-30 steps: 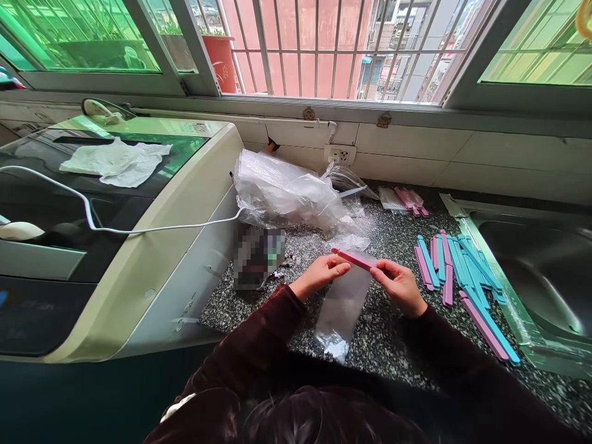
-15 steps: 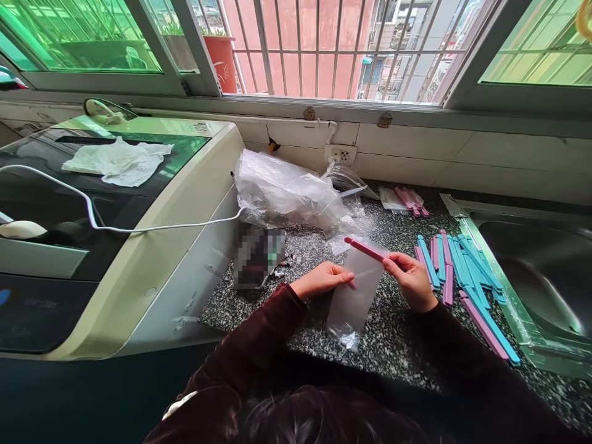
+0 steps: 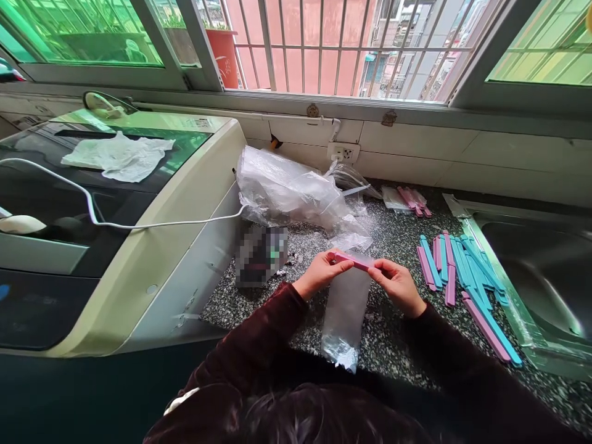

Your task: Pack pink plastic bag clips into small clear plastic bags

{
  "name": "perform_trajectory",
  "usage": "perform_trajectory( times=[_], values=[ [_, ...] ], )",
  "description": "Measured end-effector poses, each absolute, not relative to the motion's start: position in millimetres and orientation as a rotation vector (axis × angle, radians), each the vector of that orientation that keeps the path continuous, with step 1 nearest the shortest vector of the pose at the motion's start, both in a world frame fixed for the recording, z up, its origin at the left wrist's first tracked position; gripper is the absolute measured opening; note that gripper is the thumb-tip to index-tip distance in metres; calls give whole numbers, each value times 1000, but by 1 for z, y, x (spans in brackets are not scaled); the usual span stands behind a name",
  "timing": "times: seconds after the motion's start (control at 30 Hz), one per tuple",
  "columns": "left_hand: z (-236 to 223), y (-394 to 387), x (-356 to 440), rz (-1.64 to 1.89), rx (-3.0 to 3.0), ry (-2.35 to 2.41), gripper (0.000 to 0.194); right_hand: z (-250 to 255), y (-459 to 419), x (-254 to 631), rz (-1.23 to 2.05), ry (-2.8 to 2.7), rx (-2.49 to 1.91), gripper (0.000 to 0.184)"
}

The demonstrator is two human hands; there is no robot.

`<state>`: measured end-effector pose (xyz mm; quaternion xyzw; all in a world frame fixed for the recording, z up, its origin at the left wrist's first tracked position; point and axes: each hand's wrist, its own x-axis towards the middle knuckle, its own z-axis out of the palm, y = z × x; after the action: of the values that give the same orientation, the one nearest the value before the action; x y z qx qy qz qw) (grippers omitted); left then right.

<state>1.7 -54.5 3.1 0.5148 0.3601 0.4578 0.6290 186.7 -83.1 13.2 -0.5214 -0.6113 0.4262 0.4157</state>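
My left hand and my right hand each pinch one end of a pink plastic stick, held level above the speckled counter. A small clear plastic bag hangs down from the stick toward me; its top edge sits right at the stick. Both hands are closed in a pinch. To the right of my right hand lies a pile of pink and blue sticks.
A crumpled heap of clear plastic lies behind my hands. More pink sticks on a small bag sit near the wall. A washing machine with a white cable stands at the left, a steel sink at the right. A blurred dark object rests by the machine.
Half a second ago my right hand alone held the stick, raised to the right, with my left hand on the bag. Now both hands pinch the stick's ends at the bag's top.
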Motion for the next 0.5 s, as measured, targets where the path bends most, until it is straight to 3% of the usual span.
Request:
perform_trajectory(
  times=[0.17, 0.5],
  values=[
    [5, -54, 0, 1121, 1098, 791, 36, 11, -83, 184, 1201, -1578, -1322, 39],
    [3, -52, -1, 1217, 1032, 801, 31, 7, -88, 179, 1112, -1841, -1322, 23]
  ],
)
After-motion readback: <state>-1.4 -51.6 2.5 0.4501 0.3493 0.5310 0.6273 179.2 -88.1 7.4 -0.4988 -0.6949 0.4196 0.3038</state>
